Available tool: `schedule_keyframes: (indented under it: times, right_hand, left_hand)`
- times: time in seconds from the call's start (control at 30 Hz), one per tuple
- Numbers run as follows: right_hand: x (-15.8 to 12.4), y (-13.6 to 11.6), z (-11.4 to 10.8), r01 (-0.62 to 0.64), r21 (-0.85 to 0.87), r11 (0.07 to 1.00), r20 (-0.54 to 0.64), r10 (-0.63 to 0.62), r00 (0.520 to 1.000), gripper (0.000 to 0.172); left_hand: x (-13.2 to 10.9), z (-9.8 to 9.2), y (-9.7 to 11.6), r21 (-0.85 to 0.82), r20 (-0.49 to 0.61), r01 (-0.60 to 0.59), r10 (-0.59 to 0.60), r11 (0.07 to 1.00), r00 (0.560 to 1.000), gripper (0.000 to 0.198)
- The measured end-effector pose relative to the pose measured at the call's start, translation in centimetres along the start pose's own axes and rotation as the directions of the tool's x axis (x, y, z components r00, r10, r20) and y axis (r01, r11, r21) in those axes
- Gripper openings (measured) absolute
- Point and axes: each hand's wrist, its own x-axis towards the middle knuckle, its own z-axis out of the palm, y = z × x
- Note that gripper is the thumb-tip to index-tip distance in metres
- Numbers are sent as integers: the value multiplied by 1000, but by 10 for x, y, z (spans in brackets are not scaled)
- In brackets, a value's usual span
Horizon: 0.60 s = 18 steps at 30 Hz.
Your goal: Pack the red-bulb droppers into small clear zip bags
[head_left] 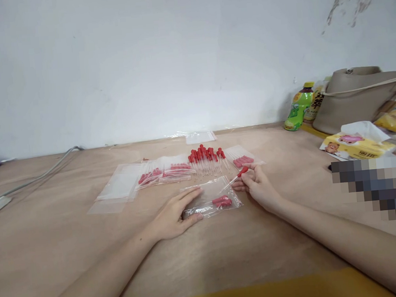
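My left hand [176,213] grips the left end of a clear plastic bag [209,197] lying on the wooden table [71,252], fingers over it and thumb below. Red-bulbed droppers [221,202] lie inside the bag. My right hand [256,183] pinches one dropper [239,175] with a red bulb, its glass tip pointing toward the bag's open right end. Just behind lies a loose pile of droppers [206,159].
Filled bags [163,173] and flat unfilled bags [118,190] lie at the left of the pile, another filled bag [243,159] at its right. A green bottle [298,106], a beige handbag [359,95] and a tissue pack [359,143] stand at the right. A grey cable [40,174] runs along the left.
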Motion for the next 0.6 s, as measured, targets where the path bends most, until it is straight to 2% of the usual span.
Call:
schedule_keyframes:
  times: [0.07, 0.13, 0.23, 0.3, 0.4, 0.5, 0.6]
  right_hand:
    - [-3, 0, 4, -42, 25, 999, 54, 40, 998, 38]
    - [-3, -1, 4, -82, 14, 997, 55, 82, 995, 33]
    - [0, -2, -4, -90, -121, 989, 81, 100, 992, 27]
    - [4, -2, -11, -15, -300, 954, 151, 63, 987, 25]
    - [10, -2, -19, 199, -503, 841, 285, -56, 957, 22]
    - [13, -1, -18, 341, -504, 794, 381, -150, 912, 17]
    - [16, 2, -10, 337, -507, 794, 380, -145, 914, 16]
  left_hand:
    - [0, 0, 0, -2, 0, -1, 1, 1000, 1000, 54]
    - [0, 0, 0, -3, 1, -2, 2, 1000, 1000, 54]
    - [0, 0, 1, -1, 3, 0, 0, 1000, 1000, 54]
    - [0, 0, 1, 1, 2, 4, -4, 1000, 1000, 54]
    - [0, -1, 2, -3, -9, 3, -3, 1000, 1000, 53]
    - [1, -1, 1, -17, -14, 3, -3, 1000, 1000, 53]
    - [1, 0, 1, -23, -10, -4, 4, 1000, 1000, 53]
